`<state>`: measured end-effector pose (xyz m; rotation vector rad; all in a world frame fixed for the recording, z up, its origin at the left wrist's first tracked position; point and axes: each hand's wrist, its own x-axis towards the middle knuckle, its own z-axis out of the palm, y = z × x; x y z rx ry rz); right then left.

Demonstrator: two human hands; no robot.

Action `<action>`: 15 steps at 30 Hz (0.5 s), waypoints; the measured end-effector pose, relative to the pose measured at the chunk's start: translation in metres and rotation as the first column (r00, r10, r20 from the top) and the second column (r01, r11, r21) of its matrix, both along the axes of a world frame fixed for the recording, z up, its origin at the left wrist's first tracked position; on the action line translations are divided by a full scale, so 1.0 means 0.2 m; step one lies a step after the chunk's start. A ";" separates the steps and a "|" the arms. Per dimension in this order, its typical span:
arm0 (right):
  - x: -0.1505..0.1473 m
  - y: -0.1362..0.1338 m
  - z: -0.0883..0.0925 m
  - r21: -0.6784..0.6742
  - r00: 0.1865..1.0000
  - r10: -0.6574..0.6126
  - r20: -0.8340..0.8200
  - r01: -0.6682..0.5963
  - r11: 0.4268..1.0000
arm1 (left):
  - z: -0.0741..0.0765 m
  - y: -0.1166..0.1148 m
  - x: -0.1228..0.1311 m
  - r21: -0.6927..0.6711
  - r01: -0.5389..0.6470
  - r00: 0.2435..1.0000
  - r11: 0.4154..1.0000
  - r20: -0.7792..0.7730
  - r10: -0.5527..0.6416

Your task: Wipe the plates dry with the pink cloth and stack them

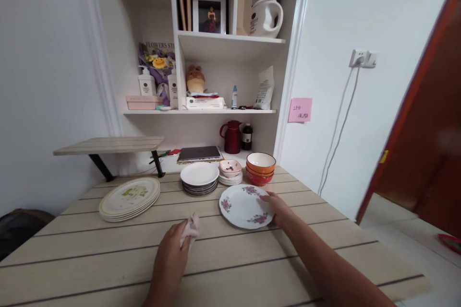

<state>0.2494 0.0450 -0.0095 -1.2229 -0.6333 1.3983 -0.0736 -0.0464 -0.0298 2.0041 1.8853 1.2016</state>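
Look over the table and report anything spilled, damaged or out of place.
Nothing stands out. The green-patterned plates, white plate and bowls sit in tidy stacks, with no spill or breakage visible. The floral plate is apart from them, but the right hand holds it; the left hand grips a cloth.

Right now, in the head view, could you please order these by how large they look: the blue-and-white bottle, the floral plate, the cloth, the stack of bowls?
1. Floral plate
2. Stack of bowls
3. Cloth, partly hidden by the left hand
4. Blue-and-white bottle
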 end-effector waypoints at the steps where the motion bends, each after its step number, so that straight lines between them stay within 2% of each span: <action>1: 0.03 0.00 0.00 0.003 0.999 -0.003 0.042 0.002 1.000 | 0.00 -0.01 0.00 0.007 0.013 1.000 1.000 -0.006 -0.013; 6: 0.10 0.01 0.03 0.018 0.965 -0.037 0.261 0.033 0.999 | 0.01 -0.03 0.01 -0.027 0.053 0.990 0.998 -0.129 -0.056; 10: 0.14 0.01 0.05 0.045 0.902 -0.053 0.428 0.038 0.998 | 0.04 -0.06 0.04 -0.105 0.028 0.973 0.994 -0.226 -0.051; 13: 0.17 0.04 0.03 0.068 0.816 -0.055 0.575 0.018 0.997 | 0.08 -0.10 0.07 -0.151 0.011 0.962 0.988 -0.267 -0.051; 15: 0.20 0.07 0.01 0.091 0.724 -0.058 0.688 -0.006 0.996 | 0.10 -0.12 0.10 -0.166 0.007 0.960 0.986 -0.275 -0.053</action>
